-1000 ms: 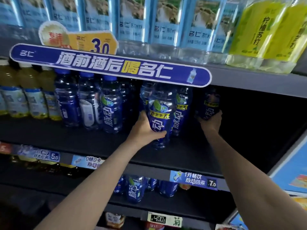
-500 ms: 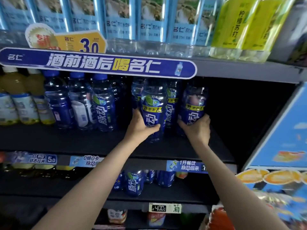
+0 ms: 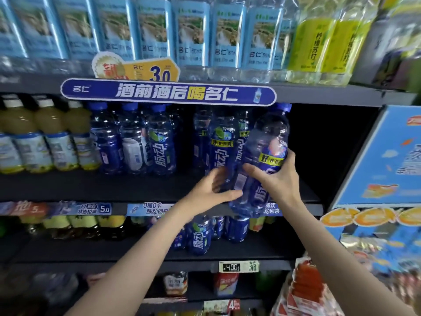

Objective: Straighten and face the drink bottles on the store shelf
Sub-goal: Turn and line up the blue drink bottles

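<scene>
Store shelving fills my view, and the dark middle shelf point(image 3: 141, 188) is where I'm working, at its right end past the standing row of blue bottles point(image 3: 159, 144).

My right hand point(image 3: 276, 179) is clamped around the middle of the big blue bottle point(image 3: 262, 160), fingers over the label, thumb on the left side. That bottle is out over the shelf's front edge, its base hanging low enough to cover part of the price strip point(image 3: 150, 209) rather than standing on the board. Its long axis leans, blue cap up and to the right near the underside of the shelf above, base down and to the left toward me. My left hand point(image 3: 213, 190) is spread, fingers loose, its thumb at the bottle's lower left; I can't tell whether the other fingers also touch the neighbouring bottle point(image 3: 219, 153) standing just behind (motion blur there).

So the empty slot lies up and behind the bottle, at the shelf's right end, and I judge the next move needs the base swung back and the label turned forward.

Half a second ago this bottle stood upright on the shelf with my right hand on its lower body, and my left hand held the neighbour; now it is lifted and tilted.
</scene>
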Demonstrator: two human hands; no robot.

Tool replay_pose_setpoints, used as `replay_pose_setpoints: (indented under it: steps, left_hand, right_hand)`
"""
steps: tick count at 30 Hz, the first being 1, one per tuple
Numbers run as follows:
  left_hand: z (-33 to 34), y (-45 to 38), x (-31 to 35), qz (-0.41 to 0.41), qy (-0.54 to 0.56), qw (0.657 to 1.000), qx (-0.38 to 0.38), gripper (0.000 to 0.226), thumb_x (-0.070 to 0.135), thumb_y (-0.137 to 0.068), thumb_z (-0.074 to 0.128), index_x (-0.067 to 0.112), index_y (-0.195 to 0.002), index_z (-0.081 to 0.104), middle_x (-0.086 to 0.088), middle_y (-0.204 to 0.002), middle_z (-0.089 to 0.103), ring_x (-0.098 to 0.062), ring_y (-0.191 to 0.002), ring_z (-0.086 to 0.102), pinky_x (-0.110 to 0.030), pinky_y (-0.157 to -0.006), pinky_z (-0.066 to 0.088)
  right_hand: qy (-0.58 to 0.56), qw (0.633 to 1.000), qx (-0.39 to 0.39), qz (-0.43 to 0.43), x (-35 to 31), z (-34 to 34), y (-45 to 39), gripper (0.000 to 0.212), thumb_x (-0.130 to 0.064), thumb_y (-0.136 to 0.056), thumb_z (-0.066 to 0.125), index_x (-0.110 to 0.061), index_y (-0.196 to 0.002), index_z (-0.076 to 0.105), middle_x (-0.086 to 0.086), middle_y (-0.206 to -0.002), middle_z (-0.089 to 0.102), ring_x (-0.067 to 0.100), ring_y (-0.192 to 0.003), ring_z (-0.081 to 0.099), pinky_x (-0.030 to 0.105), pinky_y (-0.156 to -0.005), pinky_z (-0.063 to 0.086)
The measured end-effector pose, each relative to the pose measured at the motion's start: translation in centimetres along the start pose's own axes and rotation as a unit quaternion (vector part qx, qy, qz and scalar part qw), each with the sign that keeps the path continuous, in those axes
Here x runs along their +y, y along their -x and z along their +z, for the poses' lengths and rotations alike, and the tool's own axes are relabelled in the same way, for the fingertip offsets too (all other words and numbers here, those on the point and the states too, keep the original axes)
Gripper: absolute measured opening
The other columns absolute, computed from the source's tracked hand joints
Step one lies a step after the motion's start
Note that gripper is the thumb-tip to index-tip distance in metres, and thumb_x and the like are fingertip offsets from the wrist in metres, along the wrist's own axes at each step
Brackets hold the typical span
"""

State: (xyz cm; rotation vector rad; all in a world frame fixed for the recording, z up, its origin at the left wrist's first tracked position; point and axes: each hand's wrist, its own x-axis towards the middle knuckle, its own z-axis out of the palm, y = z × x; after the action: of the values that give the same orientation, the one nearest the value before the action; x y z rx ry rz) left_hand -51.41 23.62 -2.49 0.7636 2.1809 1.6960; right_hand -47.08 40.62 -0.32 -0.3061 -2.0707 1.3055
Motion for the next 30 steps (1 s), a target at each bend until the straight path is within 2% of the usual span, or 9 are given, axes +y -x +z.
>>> replay_pose_setpoints:
  steps: [4,7,9,12,16,21,25,27,30]
  left_hand:
    - [-0.3,2.2,1.0,-0.048,0.124,0.989,-0.067,0.065,0.035,-0.062,0.076,0.028,-0.122,0.05,0.004,-0.113,0.066,-0.011,-0.101,0.064,-0.028,-0.089,0.048]
    - [-0.6,3.8,1.7,-0.054,0.191,0.979,-0.048,0.047,0.025,-0.072,0.069,0.03,-0.115,0.053,0.005,-0.096,0.071,-0.013,-0.082,0.069,-0.029,-0.073,0.054]
    - [-1.5,4.7,1.9,-0.053,0.204,0.977,-0.021,0.049,0.027,-0.068,0.069,0.026,-0.115,0.056,0.002,-0.097,0.072,-0.015,-0.083,0.068,-0.035,-0.078,0.054]
    - [-3.1,6.3,2.1,-0.061,0.238,0.969,-0.02,0.048,0.028,-0.068,0.067,0.023,-0.115,0.06,-0.003,-0.101,0.071,-0.019,-0.085,0.067,-0.04,-0.083,0.052]
    - [-4.2,8.1,2.1,-0.07,0.284,0.956,-0.024,0.032,0.026,-0.07,0.062,0.023,-0.102,0.063,-0.002,-0.09,0.073,-0.016,-0.076,0.069,-0.032,-0.069,0.056]
    - [-5.2,8.9,2.2,0.0,0.143,0.989,0.023,0.062,0.011,-0.066,0.081,0.028,-0.119,0.054,0.006,-0.107,0.069,-0.008,-0.09,0.068,-0.025,-0.082,0.054]
    - [-4.5,9.0,1.4,0.091,-0.109,0.984,0.11,0.086,0.048,-0.053,0.084,0.046,-0.127,0.041,0.008,-0.125,0.055,-0.004,-0.111,0.056,-0.028,-0.096,0.046]
    - [-4.8,9.4,1.9,0.06,-0.09,0.991,0.082,0.087,0.054,-0.057,0.082,0.048,-0.131,0.037,0.007,-0.132,0.05,-0.008,-0.117,0.052,-0.033,-0.099,0.043]
    - [-5.6,9.9,3.5,-0.04,0.053,0.997,-0.041,0.071,0.034,-0.062,0.085,0.035,-0.122,0.049,0.008,-0.122,0.062,-0.006,-0.104,0.061,-0.025,-0.09,0.049]
  right_hand:
    - [-0.095,0.993,-0.043,0.06,-2.1,0.5,1.9,0.07,-0.05,-0.063,0.081,-0.019,-0.116,0.047,-0.01,-0.1,0.063,0.008,-0.092,0.063,0.036,-0.085,0.053]
    - [-0.105,0.986,-0.093,0.088,-3.3,1.0,2.5,0.058,-0.06,-0.069,0.071,-0.023,-0.111,0.054,-0.005,-0.106,0.066,0.01,-0.094,0.065,0.036,-0.086,0.054]
    - [-0.13,0.976,-0.139,0.109,-4.2,0.6,2.6,0.052,-0.067,-0.076,0.06,-0.023,-0.105,0.062,-0.003,-0.104,0.07,0.013,-0.095,0.067,0.036,-0.088,0.054]
    - [-0.184,0.963,-0.149,0.127,-5.2,-0.1,3.1,0.04,-0.052,-0.09,0.053,-0.014,-0.093,0.066,0.003,-0.097,0.07,0.015,-0.08,0.068,0.025,-0.072,0.057]
    - [-0.245,0.951,-0.138,0.129,-5.6,0.2,4.1,0.029,-0.037,-0.096,0.052,-0.012,-0.086,0.064,0.006,-0.092,0.066,0.015,-0.068,0.066,0.029,-0.074,0.058]
    - [-0.239,0.944,-0.199,0.107,-7.2,1.2,5.3,0.045,-0.047,-0.084,0.064,-0.009,-0.107,0.064,0.004,-0.096,0.069,0.016,-0.079,0.067,0.026,-0.069,0.055]
    - [-0.278,0.945,-0.101,0.141,-8.0,3.3,5.7,0.079,-0.044,-0.055,0.088,-0.012,-0.118,0.053,0.008,-0.11,0.067,0.022,-0.092,0.069,0.042,-0.079,0.058]
    - [-0.276,0.951,-0.078,0.117,-8.1,2.8,5.5,0.066,-0.032,-0.06,0.088,-0.015,-0.114,0.053,0.004,-0.107,0.067,0.021,-0.092,0.069,0.04,-0.079,0.058]
    - [-0.288,0.945,-0.145,0.054,-8.7,1.6,5.1,0.062,-0.028,-0.061,0.086,-0.012,-0.113,0.057,0.002,-0.1,0.07,0.016,-0.083,0.07,0.03,-0.068,0.055]
